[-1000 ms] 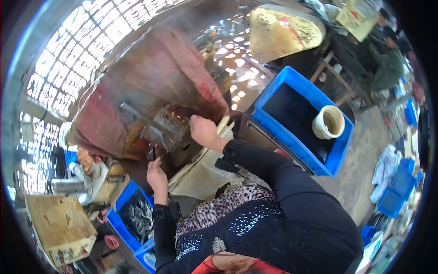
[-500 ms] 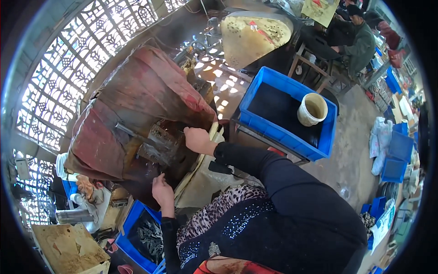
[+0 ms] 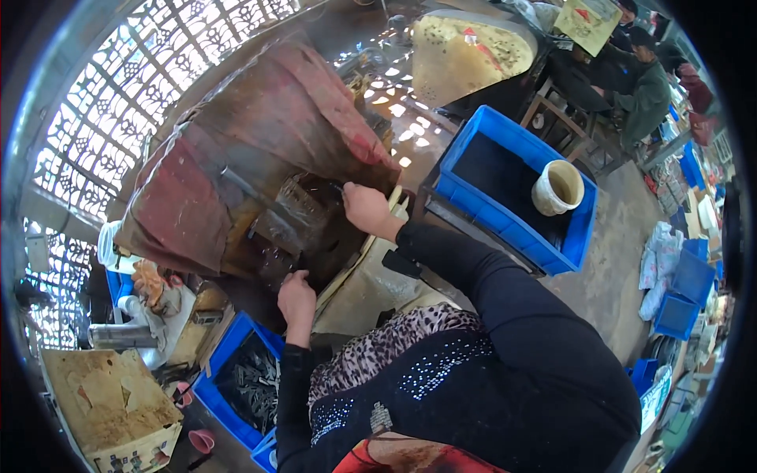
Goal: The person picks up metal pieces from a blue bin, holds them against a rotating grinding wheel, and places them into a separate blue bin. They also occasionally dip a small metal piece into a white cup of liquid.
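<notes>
A grimy metal block (image 3: 289, 219) sits inside the dark, wet-looking recess of a machine, under a draped reddish-brown cloth (image 3: 260, 110). To the right of that block is my right hand (image 3: 369, 211), its thumb and fingers pinched together. A small dark tip shows at those fingers; its kind is unclear. My left hand (image 3: 297, 303) is lower and nearer me, at the recess's front edge, with its fingers closed together. Whatever is between the left fingers is too small to make out. A pale rim (image 3: 355, 264) runs along the near side of the recess.
At lower left a blue bin (image 3: 206, 385) holds many dark metal strips. Right of the machine stands a blue crate (image 3: 516, 230) with dark contents and a whitish bucket (image 3: 558, 189). A stained box (image 3: 106, 394) is at far lower left. Another person (image 3: 646, 91) sits at upper right.
The whole view has shifted, with the machine now higher and farther right in the picture. My right hand is slightly farther from the block, a dark tip now showing at its fingers.
</notes>
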The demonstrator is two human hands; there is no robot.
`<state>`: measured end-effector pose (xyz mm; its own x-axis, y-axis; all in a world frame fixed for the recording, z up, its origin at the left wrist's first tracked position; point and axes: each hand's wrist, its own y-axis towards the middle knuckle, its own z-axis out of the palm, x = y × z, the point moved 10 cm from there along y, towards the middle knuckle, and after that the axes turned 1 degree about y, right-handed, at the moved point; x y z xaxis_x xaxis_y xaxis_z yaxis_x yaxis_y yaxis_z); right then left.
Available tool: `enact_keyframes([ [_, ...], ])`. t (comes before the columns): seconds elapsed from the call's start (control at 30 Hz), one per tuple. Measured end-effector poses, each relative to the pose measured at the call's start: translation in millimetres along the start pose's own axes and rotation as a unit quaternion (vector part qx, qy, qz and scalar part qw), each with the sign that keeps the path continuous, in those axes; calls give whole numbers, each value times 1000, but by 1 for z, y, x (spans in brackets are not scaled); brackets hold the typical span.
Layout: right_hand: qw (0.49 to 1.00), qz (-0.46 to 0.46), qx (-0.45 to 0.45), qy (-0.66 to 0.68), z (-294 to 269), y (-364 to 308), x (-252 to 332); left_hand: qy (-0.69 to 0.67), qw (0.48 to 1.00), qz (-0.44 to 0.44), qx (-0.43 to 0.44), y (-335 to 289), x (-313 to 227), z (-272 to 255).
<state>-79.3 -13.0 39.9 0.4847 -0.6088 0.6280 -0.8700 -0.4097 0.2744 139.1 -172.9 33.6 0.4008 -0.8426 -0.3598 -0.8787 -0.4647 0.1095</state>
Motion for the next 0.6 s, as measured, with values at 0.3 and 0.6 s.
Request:
enact_keyframes([
  [0.3,1000,-4,26,14,14,-11,13,12,1000,-10,26,-2,9,8],
  [0.6,998,-27,26,-44,22,-2,5,9,998,-61,-5,-1,14,-5],
])
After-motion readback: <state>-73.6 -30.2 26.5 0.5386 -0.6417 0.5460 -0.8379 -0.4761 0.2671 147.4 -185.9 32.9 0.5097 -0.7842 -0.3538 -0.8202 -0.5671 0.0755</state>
